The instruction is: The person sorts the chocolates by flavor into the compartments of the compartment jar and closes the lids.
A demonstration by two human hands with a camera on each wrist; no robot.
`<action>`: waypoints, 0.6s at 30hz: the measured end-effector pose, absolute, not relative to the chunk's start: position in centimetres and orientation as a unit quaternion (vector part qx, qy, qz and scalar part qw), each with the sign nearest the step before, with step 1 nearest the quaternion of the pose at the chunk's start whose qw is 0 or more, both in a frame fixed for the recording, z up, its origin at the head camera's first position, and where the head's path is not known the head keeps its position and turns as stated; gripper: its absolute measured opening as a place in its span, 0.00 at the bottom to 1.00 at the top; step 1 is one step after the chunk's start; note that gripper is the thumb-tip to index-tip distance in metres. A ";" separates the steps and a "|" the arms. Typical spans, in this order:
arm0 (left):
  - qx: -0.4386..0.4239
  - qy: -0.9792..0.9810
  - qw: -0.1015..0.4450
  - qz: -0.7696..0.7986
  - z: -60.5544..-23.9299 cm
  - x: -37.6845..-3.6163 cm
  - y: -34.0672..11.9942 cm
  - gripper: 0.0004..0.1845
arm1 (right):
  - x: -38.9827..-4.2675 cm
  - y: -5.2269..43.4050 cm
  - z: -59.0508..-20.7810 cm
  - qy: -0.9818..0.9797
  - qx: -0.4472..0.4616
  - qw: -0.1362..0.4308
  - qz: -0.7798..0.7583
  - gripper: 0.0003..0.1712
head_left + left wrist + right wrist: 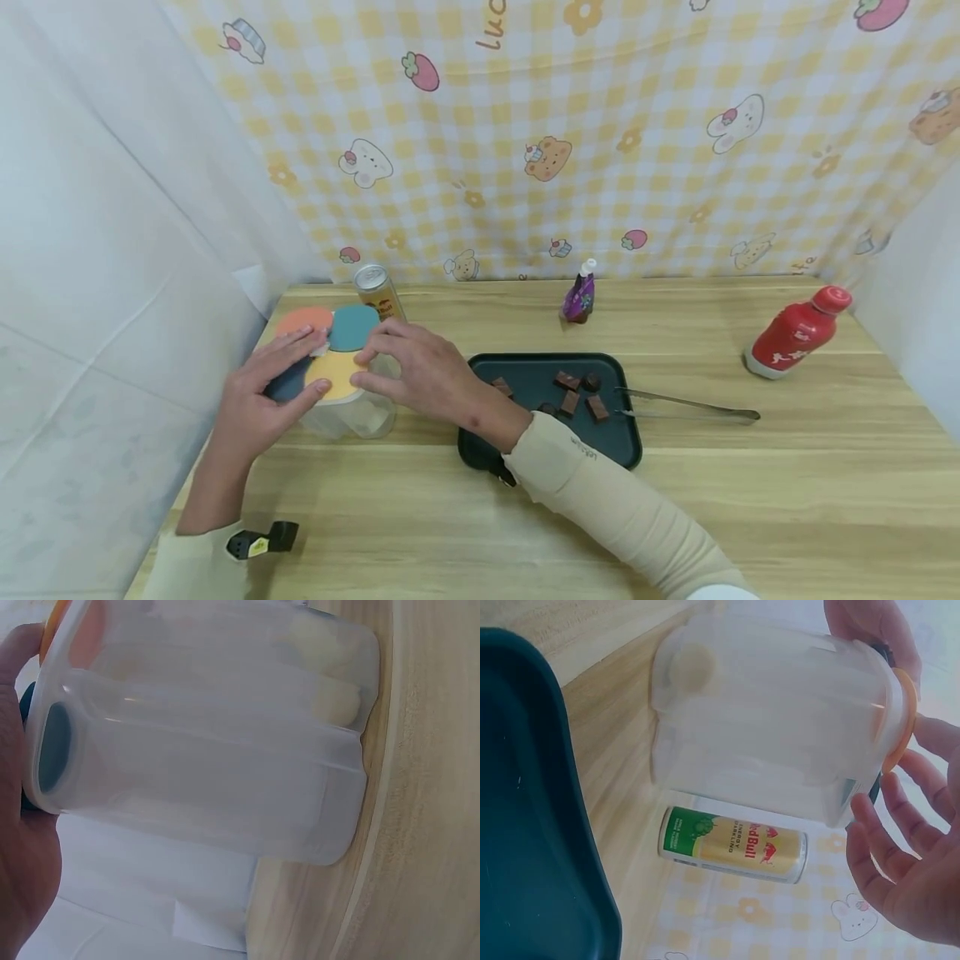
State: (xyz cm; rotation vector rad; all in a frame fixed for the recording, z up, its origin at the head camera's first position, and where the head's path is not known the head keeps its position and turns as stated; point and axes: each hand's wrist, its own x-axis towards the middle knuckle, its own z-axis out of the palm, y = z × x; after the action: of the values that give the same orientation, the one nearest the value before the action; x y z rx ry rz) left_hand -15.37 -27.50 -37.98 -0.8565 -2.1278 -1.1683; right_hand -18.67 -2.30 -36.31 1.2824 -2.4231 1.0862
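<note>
A translucent storage container [350,417] with several coloured lids stands at the table's left. Its lids are an orange lid [303,318], a teal lid [356,327], a yellow lid [333,373] and a dark blue one partly under my left hand [258,400]. That hand rests across the top, fingers extended, thumb at the yellow lid's front edge. My right hand [423,367] pinches the yellow lid's right edge between thumb and index finger; the other fingers [866,862] are spread beside the container. Pale pieces [337,701] show blurrily through the container's wall.
Behind the container stands a gold drink can [735,844]. A dark tray [622,450] with several chocolates lies under my right forearm. Tongs [697,404] lean on its right rim. A purple pouch [579,298] is at the back, a red bottle [798,333] at the right.
</note>
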 end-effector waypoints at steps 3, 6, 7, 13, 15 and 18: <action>-0.310 -0.764 0.270 -0.497 -38.0 -15.2 -27.9 0.20 | -18.7 -2.3 -36.2 -0.819 0.439 0.119 0.351 0.11; -0.295 -0.741 0.269 -0.540 -38.2 -15.6 -28.7 0.18 | -18.5 -2.4 -36.1 -0.820 0.445 0.143 0.330 0.11; -0.289 -0.740 0.267 -0.545 -38.3 -15.8 -29.0 0.18 | -18.4 -2.4 -36.1 -0.820 0.447 0.148 0.325 0.12; -0.273 -0.752 0.210 -0.561 -38.0 -17.3 -30.6 0.20 | -17.7 -3.2 -36.1 -0.802 0.481 0.203 0.289 0.17; -0.289 -0.730 0.182 -0.592 -38.0 -17.7 -30.8 0.21 | -17.4 -3.6 -36.2 -0.791 0.497 0.230 0.271 0.18; -0.303 -0.711 0.162 -0.614 -38.3 -18.2 -31.0 0.21 | -16.7 -4.3 -36.2 -0.781 0.520 0.241 0.249 0.19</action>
State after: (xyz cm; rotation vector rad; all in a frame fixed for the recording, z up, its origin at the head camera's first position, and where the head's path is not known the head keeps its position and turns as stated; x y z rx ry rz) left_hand -18.22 -31.04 -38.28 -0.8648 -2.0289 -1.7524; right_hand -16.75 -4.29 -36.24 1.4220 -2.1350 0.6810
